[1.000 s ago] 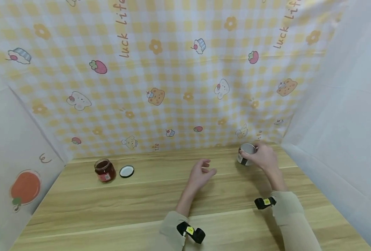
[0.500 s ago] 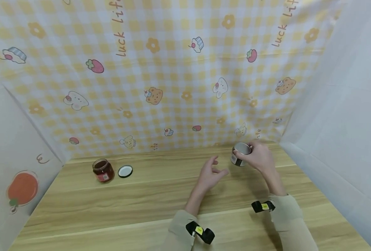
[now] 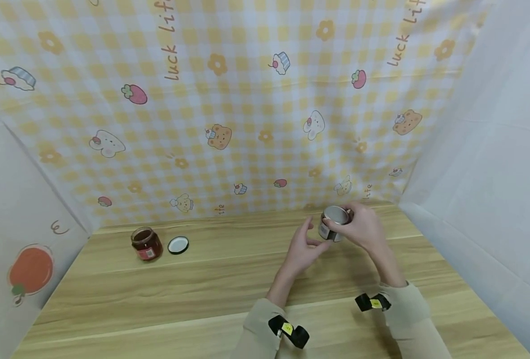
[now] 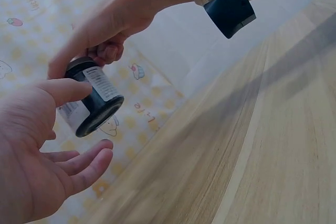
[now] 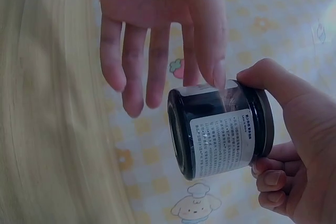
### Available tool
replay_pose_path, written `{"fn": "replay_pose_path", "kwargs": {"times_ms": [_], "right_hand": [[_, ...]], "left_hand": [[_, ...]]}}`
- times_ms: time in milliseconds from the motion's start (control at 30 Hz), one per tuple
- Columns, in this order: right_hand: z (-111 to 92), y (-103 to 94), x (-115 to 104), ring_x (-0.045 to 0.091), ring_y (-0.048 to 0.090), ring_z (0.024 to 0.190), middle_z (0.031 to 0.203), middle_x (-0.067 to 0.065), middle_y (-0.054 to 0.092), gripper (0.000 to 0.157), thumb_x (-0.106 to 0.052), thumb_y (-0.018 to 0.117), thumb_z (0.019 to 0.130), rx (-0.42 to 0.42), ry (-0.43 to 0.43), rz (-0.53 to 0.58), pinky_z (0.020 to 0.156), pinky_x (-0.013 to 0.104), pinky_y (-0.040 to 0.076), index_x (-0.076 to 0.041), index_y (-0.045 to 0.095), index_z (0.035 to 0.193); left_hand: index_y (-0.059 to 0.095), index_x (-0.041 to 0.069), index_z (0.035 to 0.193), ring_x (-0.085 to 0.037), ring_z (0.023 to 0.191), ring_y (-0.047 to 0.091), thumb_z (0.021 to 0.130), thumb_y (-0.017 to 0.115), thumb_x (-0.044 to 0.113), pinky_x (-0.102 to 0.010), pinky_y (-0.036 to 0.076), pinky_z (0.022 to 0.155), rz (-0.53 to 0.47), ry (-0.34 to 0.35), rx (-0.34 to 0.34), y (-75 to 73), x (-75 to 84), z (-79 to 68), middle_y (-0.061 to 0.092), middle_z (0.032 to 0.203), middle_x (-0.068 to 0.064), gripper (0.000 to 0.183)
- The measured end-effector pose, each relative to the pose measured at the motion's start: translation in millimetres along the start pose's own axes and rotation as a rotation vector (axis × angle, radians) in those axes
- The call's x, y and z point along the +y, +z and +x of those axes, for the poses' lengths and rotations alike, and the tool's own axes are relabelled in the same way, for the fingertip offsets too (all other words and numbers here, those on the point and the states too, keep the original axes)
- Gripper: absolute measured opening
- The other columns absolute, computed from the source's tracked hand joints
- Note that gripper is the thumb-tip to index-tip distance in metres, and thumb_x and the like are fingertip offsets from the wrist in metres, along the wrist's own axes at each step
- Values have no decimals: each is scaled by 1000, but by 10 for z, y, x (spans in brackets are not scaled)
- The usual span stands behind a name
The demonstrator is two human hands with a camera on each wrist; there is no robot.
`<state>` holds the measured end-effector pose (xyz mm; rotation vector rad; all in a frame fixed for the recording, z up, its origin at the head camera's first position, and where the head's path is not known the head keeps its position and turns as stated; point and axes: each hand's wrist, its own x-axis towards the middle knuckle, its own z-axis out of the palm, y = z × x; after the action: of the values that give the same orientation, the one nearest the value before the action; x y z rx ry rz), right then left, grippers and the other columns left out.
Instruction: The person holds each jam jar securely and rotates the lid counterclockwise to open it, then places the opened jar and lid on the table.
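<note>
My right hand point(image 3: 364, 228) grips a dark glass jar point(image 3: 335, 215) by its lid end, thumb on one side and fingers on the other. The jar is held above the wooden tabletop. White labels with small print point(image 5: 223, 142) wrap its side in the right wrist view, and the lid point(image 5: 266, 121) is at the gripping hand. Close to the jar's left side is my left hand point(image 3: 301, 248), palm turned toward it and fingers spread. Its thumb point(image 4: 73, 91) overlaps the jar in the left wrist view, while the other fingers point(image 4: 86, 166) stand apart from the glass.
At the left of the table point(image 3: 193, 284) stands an uncovered jar of dark red contents point(image 3: 147, 244). A loose lid point(image 3: 178, 245), white inside up, lies beside it. A yellow checked cloth point(image 3: 247, 104) hangs behind the table, with white sheets point(image 3: 484, 149) at the sides.
My right hand has brought the jar leftward from the back right. My left hand has moved right and forward, closing the gap to the jar.
</note>
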<state>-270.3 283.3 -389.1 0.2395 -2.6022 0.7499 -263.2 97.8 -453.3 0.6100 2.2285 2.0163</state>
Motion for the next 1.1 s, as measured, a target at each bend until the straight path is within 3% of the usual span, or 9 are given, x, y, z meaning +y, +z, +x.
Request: {"fn": "replay_pose_path", "kwargs": {"times_ms": [133,433,767,1100], "right_hand": [[-16,5,-81,15,48,53,65,1,57,47,-45,81,81,-4,-33,24,49,31,40,-2,72,97],[-63,23,-207,14,49,54,67,0,58,45,-43,81,82,-23,-81,64,51,30,41,-4,71,101],[-98,12,-331,15,49,57,71,1,59,48,-42,83,81,-12,-96,69,53,30,42,-2,71,104],[-109,-25,-517,15,48,60,70,0,56,50,-45,82,81,-15,-111,76,54,31,41,-3,72,107]], "left_hand": [[27,8,159,-20,94,67,92,77,26,-28,57,75,-10,13,3,-16,24,-1,39,149,-19,86],[49,23,147,-12,79,68,89,80,21,-25,56,68,-55,132,-6,-43,41,28,55,137,-1,67],[52,22,145,-9,78,67,86,83,23,-24,53,64,-55,81,23,-96,121,-31,61,132,-1,66],[62,20,136,-7,59,56,81,87,27,-23,49,56,19,76,96,-194,250,-99,62,128,-2,61]]}}
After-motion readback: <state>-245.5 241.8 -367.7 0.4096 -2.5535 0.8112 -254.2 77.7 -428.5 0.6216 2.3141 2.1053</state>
